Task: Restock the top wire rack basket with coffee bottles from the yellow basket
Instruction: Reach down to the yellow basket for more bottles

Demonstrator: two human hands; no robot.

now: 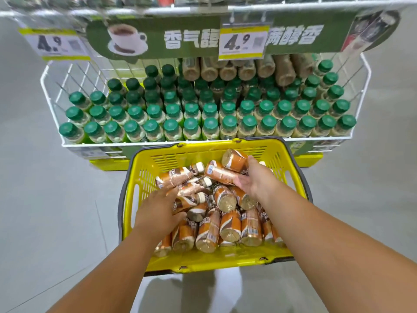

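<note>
Head view. The yellow basket [144, 177] sat on the floor directly in front of the wire rack, its far rim just under the rack's front rail. Judged placement: close enough that a bottle goes from one to the other in a short lift.

Brown-labelled coffee bottles [228, 224] lay loose on their sides in the basket, heaped, pointing every way. The pile filled most of the floor of the basket; bare yellow showed only along the near wall and far wall.

Right hand [255, 179] was raised at the far right of the pile, fingers [240, 180] wrapped around two bottles [223, 172] held side by side, bases toward the rack. Left hand [158, 213] was low on the left of the pile, fingers curled over a bottle [176, 179]; whether the grip had fully closed, could not tell, since the hand's back hid it.

The wire rack basket [48, 86] held upright green-capped bottles [209, 107] in tight rows across the front and middle. A few brown bottles [228, 68] lay stacked along the back, centre to right, under the green sign [153, 39] and a price tag [243, 42].

Open room: back left corner of the rack, behind the green caps, showed bare wire. Judged risk: the hanging sign and tag crowd the way in from above, and the front rows leave no gap.
</note>
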